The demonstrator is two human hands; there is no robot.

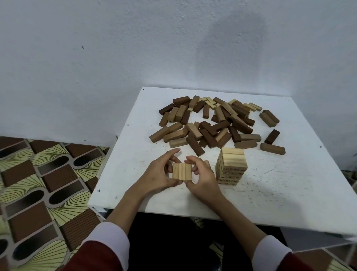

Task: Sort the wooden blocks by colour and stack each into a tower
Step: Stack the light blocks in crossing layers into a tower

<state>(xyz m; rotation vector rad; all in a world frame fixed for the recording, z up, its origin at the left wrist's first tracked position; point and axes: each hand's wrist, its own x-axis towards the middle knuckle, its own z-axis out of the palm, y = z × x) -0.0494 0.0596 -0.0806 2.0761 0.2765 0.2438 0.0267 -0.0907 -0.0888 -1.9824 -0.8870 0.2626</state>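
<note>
Both hands were down on the square white bench (278, 192), and between them sat a row of pale wooden blocks (182, 171), side by side, long faces up. The left hand (159, 175) pinched the row from its left side, fingers curled over the far edge and thumb tucked against the near corner. The right hand (202, 175) mirrored it, its grip pinching the right side of the same row, fingertips bent on the far end, thumb at the near end. The two thumbs almost met beneath the blocks.

Just to the right of the right hand stood the pale wooden tower (231, 166), layers crossed, upright, close by the knuckles but apart from them. Beyond both hands, farther across the bench, lay the loose heap of mixed wooden blocks (212, 123), dark brown, mid brown and a few pale ones jumbled over each other, with several brown strays scattered to its right.

Red sleeves with white cuffs (108, 238) covered both forearms. To the left of the bench was a patterned brown and yellow floor (33, 193), and a pale wall (128, 45) rose behind.
</note>
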